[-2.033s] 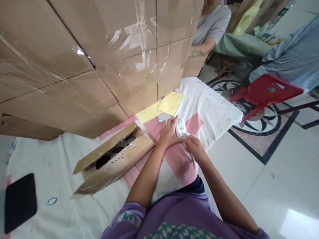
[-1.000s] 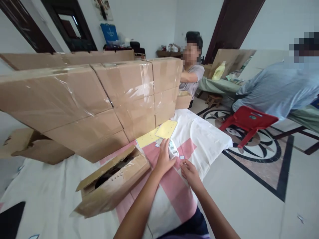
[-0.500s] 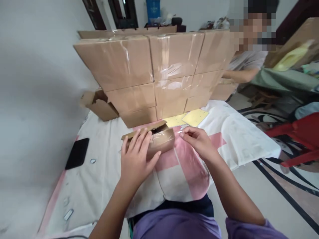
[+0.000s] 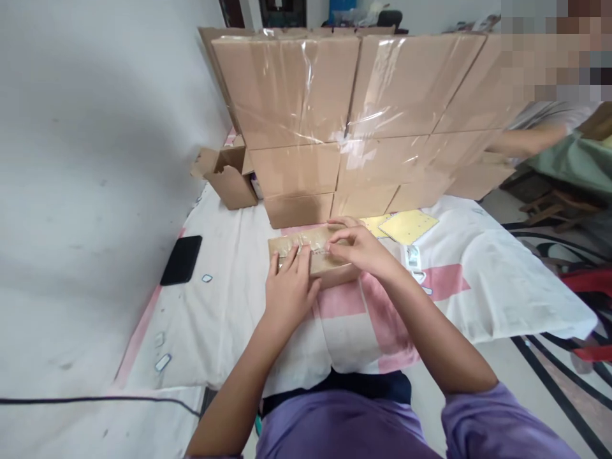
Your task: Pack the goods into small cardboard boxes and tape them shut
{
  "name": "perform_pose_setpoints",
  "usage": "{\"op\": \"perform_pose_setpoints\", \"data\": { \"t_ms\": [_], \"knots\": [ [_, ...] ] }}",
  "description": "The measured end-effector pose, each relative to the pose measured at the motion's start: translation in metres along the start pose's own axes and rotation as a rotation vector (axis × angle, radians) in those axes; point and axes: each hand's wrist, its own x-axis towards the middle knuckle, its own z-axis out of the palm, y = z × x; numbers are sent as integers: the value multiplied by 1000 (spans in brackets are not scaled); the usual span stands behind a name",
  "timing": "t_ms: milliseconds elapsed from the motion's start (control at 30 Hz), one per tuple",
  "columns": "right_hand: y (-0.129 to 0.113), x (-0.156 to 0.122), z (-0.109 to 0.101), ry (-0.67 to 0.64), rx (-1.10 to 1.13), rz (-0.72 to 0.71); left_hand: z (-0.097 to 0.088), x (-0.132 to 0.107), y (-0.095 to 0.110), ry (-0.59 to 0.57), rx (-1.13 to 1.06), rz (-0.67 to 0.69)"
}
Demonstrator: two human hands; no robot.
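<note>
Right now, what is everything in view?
Small rectangular cardboard box: 1, brown, middle
Large stacked cardboard boxes: several, brown, behind it
Open cardboard box: 1, brown, left of stack
Flat rectangular object: 1, black, tablecloth's left side
Small labelled object: 1, white, right of small box
Flat dotted shapes: 2, yellow, before stack
Patterned tablecloth: 1, white and pink, beneath small box
Thin cable: 1, black, lower left
Draped cloth: 1, green, right background
Wooden stool: 1, brown, right background
Probable plastic chair: 1, red, right edge
Wall: 1, white, left
Co-worker: 1, grey sleeve, right background
Person's shirt: 1, purple, bottom
Left grip: 1, bare, small box's left
Right grip: 1, bare, small box's right
</note>
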Motion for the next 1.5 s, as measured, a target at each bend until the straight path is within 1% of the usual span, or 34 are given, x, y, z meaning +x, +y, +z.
{"op": "perform_pose_setpoints", "data": {
  "t_ms": [100, 167, 267, 367, 533, 633, 833, 1000, 1133, 1367, 1500],
  "knots": [
    [-1, 7, 5, -72, -21, 3, 3, -2, 1, 38, -34, -42],
    [-2, 10, 9, -81, -85, 44, 5, -4, 1, 70, -35, -54],
    [-3, 13, 14, -54, -177, 91, 8, -7, 1, 125, -19, -67],
    [-4, 14, 19, -32, -207, 95, 10, -10, 0, 149, -11, -75],
    [-4, 12, 26, -3, -247, 91, 12, -13, -3, 178, 21, 7],
    [-5, 12, 28, 26, -256, 93, 11, -13, -3, 177, 29, 19],
    [0, 13, 30, 52, -269, 35, 10, -10, 1, 123, -21, -49],
    [4, 12, 31, 46, -292, 2, 9, -8, 5, 141, 1, -62],
    [2, 11, 33, 65, -332, -21, 10, -7, 7, 154, 1, -78],
    [0, 17, 33, 113, -341, -15, 11, -10, 7, 168, -18, -78],
    [-5, 20, 32, 107, -447, 29, 12, -12, 7, 180, -3, -66]
  ]
}}
